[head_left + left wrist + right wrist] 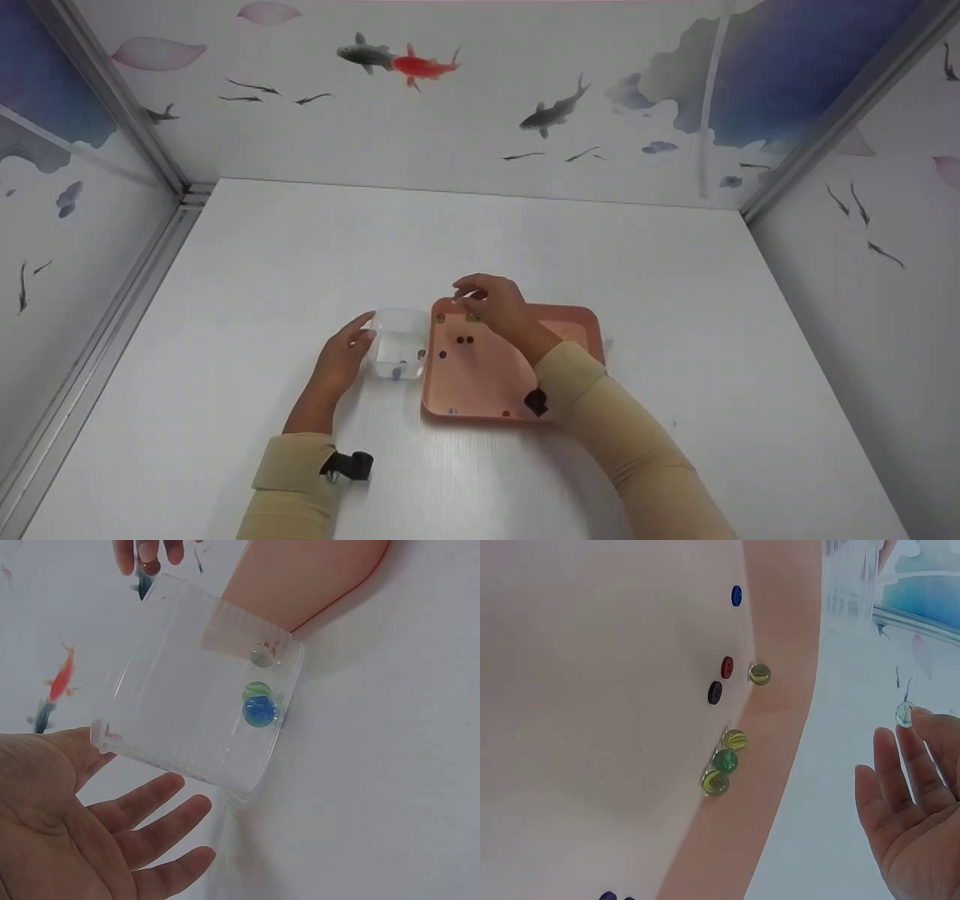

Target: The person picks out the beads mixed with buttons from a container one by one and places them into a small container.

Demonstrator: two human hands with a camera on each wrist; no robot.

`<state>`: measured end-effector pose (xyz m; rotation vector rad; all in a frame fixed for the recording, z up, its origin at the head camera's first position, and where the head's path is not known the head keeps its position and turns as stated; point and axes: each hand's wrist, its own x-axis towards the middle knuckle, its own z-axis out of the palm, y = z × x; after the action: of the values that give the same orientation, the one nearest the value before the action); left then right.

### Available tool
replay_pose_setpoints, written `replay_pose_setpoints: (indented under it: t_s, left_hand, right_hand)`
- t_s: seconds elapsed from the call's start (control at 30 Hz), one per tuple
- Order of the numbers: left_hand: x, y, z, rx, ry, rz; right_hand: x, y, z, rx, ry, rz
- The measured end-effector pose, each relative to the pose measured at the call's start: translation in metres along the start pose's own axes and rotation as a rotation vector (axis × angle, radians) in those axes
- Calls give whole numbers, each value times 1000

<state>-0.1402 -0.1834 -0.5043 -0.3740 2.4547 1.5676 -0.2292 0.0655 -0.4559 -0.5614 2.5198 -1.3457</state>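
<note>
Beige sleeves (660, 469) are being shown closest to the head camera, black wrist mounts (356, 466) being worn at their cuffs. A white tabletop (300, 232) is being enclosed by pale wall panels (465, 142), decorated with fish, petals and blue washes. On the tabletop, a clear plastic container (397, 321) is being kept close beside a pink-orange tray (480, 382).

In the left wrist view, a blue marble (259, 712), a green marble (256, 689) and a whitish marble (262, 655) are being revealed in the container; from the head they are being reduced to small blurs. In the right wrist view, four marbles (760, 674) are being displayed along the tray's edge, near a blue button (736, 595), a red button (727, 667) and a black button (715, 693).

A clear marble (904, 715) is being pinched between thumb and forefinger of the right hand (497, 301), being held at the fingertips by the tray's far-left corner. The container's left side is being touched by the left hand (345, 358), its fingers being spread apart.
</note>
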Motion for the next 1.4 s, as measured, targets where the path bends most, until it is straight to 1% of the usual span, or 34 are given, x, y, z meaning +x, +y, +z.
replay_pose_setpoints:
  t_s: [0.17,0.37,0.47,0.63,0.83,0.97,1.17,1.4]
  left_hand:
    - [0,0,0,-5,-2,-9]
    - [0,0,-1,-5,0,6]
    - [0,0,-2,-4,0,14]
    - [0,0,-3,8,2,16]
    - [2,0,-1,8,3,6]
    - [2,0,0,9,10,14]
    - [2,0,0,3,9,17]
    - [3,0,0,-6,5,-7]
  right_hand:
    - [2,-7,6,29,-27,48]
    - [3,-16,12,-31,-35,69]
    - [4,-19,14,-35,-38,53]
    - [5,-23,16,-38,-47,-8]
    - [4,-24,22,10,-93,-43]
    - [4,-26,26,36,-105,-31]
    - [5,-27,33,-3,-104,5]
    - [4,-31,41,-46,-129,-25]
